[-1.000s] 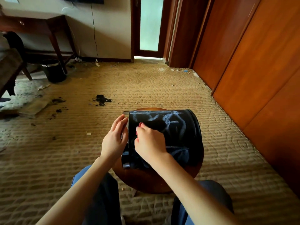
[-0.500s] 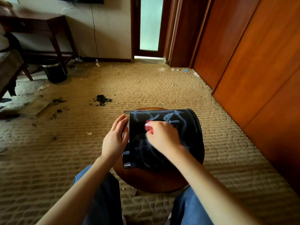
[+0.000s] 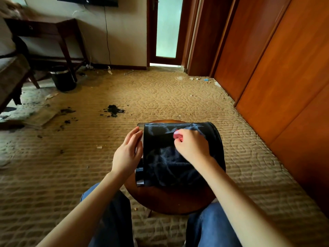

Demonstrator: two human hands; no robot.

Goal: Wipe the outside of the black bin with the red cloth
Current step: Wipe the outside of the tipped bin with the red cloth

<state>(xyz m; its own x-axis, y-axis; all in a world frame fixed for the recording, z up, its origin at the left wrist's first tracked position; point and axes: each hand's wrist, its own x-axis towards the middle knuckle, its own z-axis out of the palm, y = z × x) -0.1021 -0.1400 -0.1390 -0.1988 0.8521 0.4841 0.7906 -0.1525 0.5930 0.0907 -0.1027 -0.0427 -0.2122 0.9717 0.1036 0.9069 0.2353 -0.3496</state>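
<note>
At the far left, a dark wooden desk [image 3: 44,27] is seen against the wall, and a second bin with a silver rim [image 3: 62,78] stands upright on the carpet [image 3: 160,93] beside the desk's leg. Dark stains [image 3: 114,110] are noted on the carpet further right, well apart from the work area. The left hand [image 3: 127,154] is held with its fingers straight and close together, laid flat against the rimmed left end of the black bin [image 3: 169,166]; nothing is gripped by it. The black bin is found lying on its side on a round wooden surface [image 3: 169,202] in front of the person's knees, with its silver-rimmed mouth turned to the left and its base to the right. Pale, smeared streaks are visible over the upward-facing wall of the bin. The red cloth [image 3: 178,135] is bunched and mostly hidden, only a small part showing at the fingertips. It is gripped by the right hand [image 3: 193,146], whose fingers are curled tightly round it, and it is pressed against the upper wall of the bin, towards the far edge. Legs in blue jeans [image 3: 210,227] are seen on either side of the surface. Orange-brown wooden panels [image 3: 276,68] line the right side of the room.
</note>
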